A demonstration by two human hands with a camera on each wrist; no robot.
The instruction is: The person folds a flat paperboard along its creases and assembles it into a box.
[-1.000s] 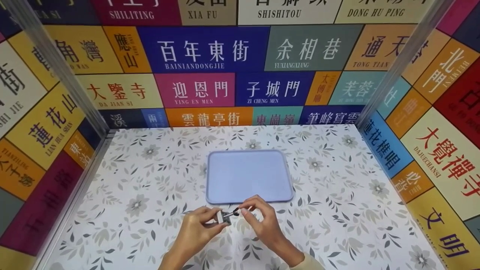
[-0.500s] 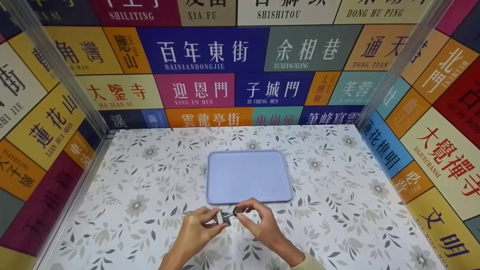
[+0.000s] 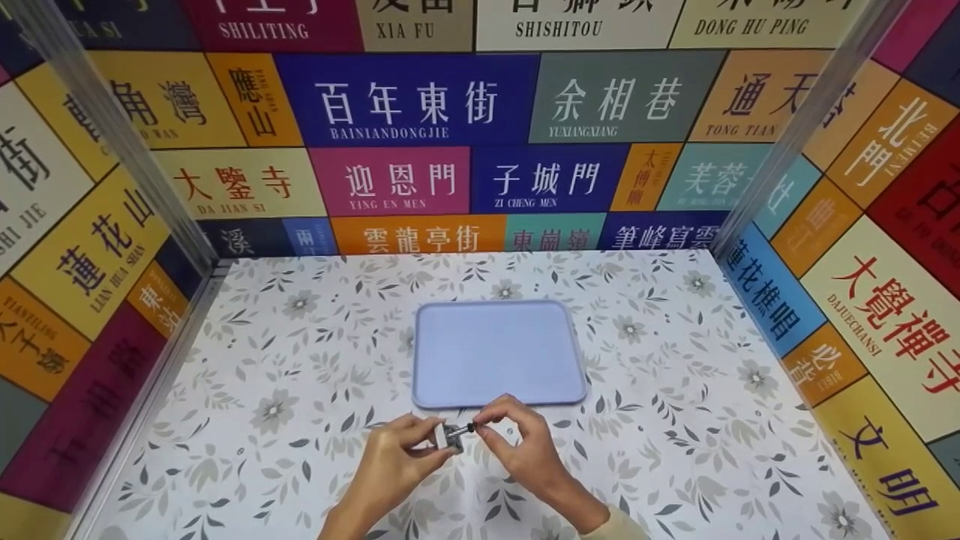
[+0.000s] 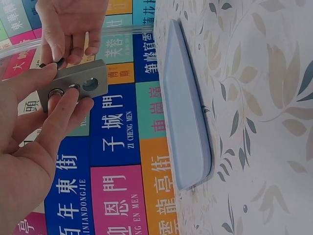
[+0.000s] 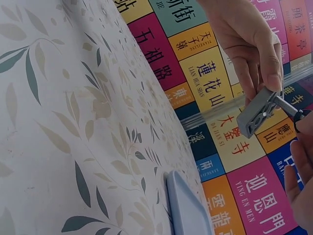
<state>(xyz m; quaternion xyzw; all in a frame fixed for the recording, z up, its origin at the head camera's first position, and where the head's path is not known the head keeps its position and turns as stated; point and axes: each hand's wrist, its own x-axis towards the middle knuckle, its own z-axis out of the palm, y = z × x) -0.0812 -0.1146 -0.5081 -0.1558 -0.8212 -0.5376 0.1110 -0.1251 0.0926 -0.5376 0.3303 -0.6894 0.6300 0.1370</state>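
Note:
Just in front of the tray, my left hand grips a small grey metal block by its edges, between thumb and fingers. Round holes pierce the block, seen in the left wrist view. A threaded screw stands out from the block's other face, its tip at the block. My right hand pinches the screw's black head with thumb and forefinger. In the right wrist view the head shows partly, with the right fingers beside it. How deep the screw sits is hidden.
Beyond the hands, a shallow pale-blue tray lies on the leaf-patterned table. Colourful sign-printed panels enclose the back and both sides, with clear strips at the corners.
My right fingers have moved slightly down and left, then shifted their pinch around the black head, which has changed angle. The left hand and block have stayed in place.

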